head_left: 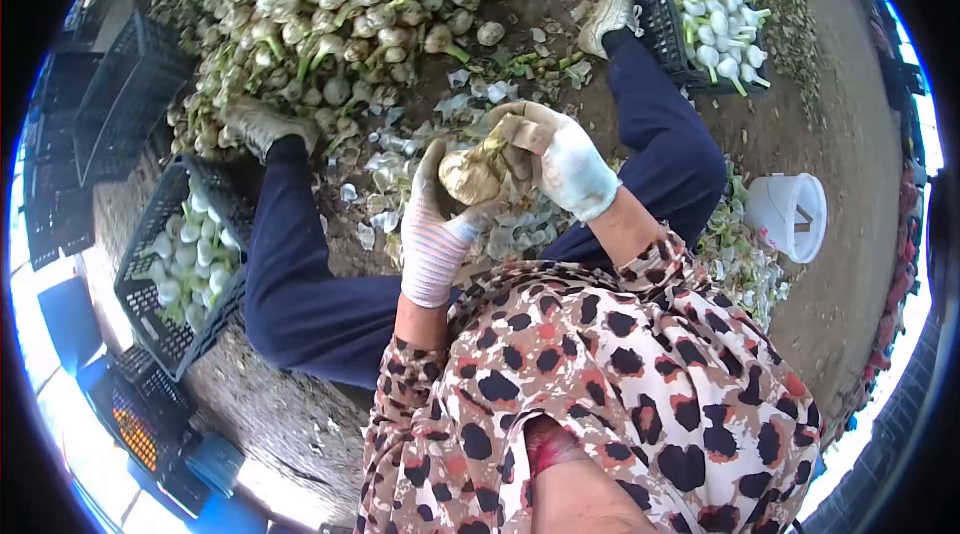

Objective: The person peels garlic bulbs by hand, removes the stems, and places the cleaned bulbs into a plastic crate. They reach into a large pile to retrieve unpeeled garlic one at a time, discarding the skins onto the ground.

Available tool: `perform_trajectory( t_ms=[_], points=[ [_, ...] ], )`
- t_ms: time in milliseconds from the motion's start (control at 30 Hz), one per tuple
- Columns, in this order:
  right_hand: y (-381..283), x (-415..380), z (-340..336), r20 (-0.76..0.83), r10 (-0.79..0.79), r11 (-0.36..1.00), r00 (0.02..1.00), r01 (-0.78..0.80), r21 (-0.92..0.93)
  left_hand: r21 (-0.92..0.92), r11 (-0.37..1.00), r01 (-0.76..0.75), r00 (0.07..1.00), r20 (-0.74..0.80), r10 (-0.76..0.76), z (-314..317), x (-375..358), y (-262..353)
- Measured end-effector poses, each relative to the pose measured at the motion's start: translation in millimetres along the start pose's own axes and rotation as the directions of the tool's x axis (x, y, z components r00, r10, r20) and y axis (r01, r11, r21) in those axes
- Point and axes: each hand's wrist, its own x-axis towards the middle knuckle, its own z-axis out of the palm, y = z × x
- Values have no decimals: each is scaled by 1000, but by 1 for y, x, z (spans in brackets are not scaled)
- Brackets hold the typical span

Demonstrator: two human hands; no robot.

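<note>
While the gloved left hand (438, 219) cups a dirty garlic bulb (468, 177) in curled fingers between the legs, the right hand (568, 162) pinches its stalk — those fingertips are partly hidden. White bulbs (200, 259) fill the left crate (150, 332) and the upper-right crate (652, 14), its top cut off. Something brown inside the white bucket (768, 214) is unclear.

We see soft, even daylight at centre, where the garlic bulb (468, 178) looks fairly sharp. White glare burns out the far left and right edges, and fisheye distortion bows the periphery, blue-fringed against black corners.
</note>
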Motion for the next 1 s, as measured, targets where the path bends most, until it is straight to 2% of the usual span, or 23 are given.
perform_trajectory(
  t_ms=[67, 100, 133, 167, 200, 233, 267, 333, 400, 533, 600, 633, 667, 700, 733, 767, 800, 833, 867, 900, 933, 967, 1000],
  points=[
    [-13, -12, 5, 30, 64, 959, 998, -53, -279, -26, 999, -29, 999, -14, 29, -1, -5, 3],
    [-9, -16, 2, 67, 119, 921, 991, -85, -380, 167, 977, -132, 990, -28, 139, -4, -7, 2],
    [6, 14, 1, 114, 80, 944, 990, -38, -328, 329, 919, -216, 972, -18, 235, -24, 25, -25],
    [17, 20, 8, 82, -3, 974, 997, 22, -226, 623, 719, -308, 934, 54, 353, -20, 27, -7],
    [26, 21, 14, 44, -91, 987, 995, 96, -129, 623, 719, -309, 933, 53, 355, -20, 27, -5],
    [29, 18, 17, 52, -111, 983, 992, 117, -139, 706, 602, -373, 893, 95, 441, -25, 25, -7],
    [27, 16, 21, 45, -69, 989, 997, 74, -125, 781, 474, -407, 853, 138, 504, -26, 22, -5],
    [24, 8, 28, 44, -30, 993, 999, 35, -110, 765, 477, -433, 832, 136, 538, -27, 16, 1],
    [20, -2, 30, 53, 73, 997, 996, -72, -19, 776, 396, -492, 786, 200, 586, -27, 7, 7],
    [39, -7, 24, 152, -18, 998, 988, 28, -60, 751, 467, -467, 816, 162, 555, -39, -8, 4],
    [40, -3, 26, 162, -42, 995, 986, 56, -83, 589, 704, -397, 892, 68, 447, -44, -5, -2],
    [40, -3, 26, 165, -40, 995, 986, 54, -85, 309, 913, -265, 956, -42, 292, -35, -10, 0],
    [40, -4, 27, 163, -22, 996, 986, 36, -82, 308, 914, -265, 955, -47, 293, -34, -15, 1],
    [38, -7, 29, 160, -6, 997, 987, 18, -77, 1, 986, -165, 985, -48, 164, -34, -20, 4],
    [39, -6, 29, 164, -6, 997, 986, 19, -76, -302, 952, -44, 999, -8, 43, -33, -21, 8],
    [42, -5, 28, 190, -26, 997, 982, 41, -71, -138, 989, 55, 998, -7, -57, -34, -20, 16],
    [46, -4, 25, 214, -46, 996, 976, 61, -64, -466, 880, 87, 990, 136, -26, -49, -16, -9],
    [51, 3, 22, 207, -85, 979, 975, 120, -164, -444, 892, 83, 990, 136, -25, -51, -17, -8],
    [50, 5, 18, 208, -88, 979, 974, 123, -165, -419, 904, 78, 990, 137, -22, -49, -18, -3],
    [48, 5, 16, 186, -26, 992, 982, 48, -118, -420, 904, 80, 990, 139, -23, -42, -19, -2],
    [42, 2, 19, 169, 41, 997, 985, -29, -69, -221, 972, -85, 994, 45, 97, -31, -23, 0],
    [35, 0, 28, 268, -101, 995, 958, 92, 43, 2, 971, -238, 971, -23, 238, -26, -24, 1],
    [32, -3, 28, 280, -101, 995, 955, 92, 43, -12, 975, -223, 974, 43, 223, -30, -26, 4]
  ],
)
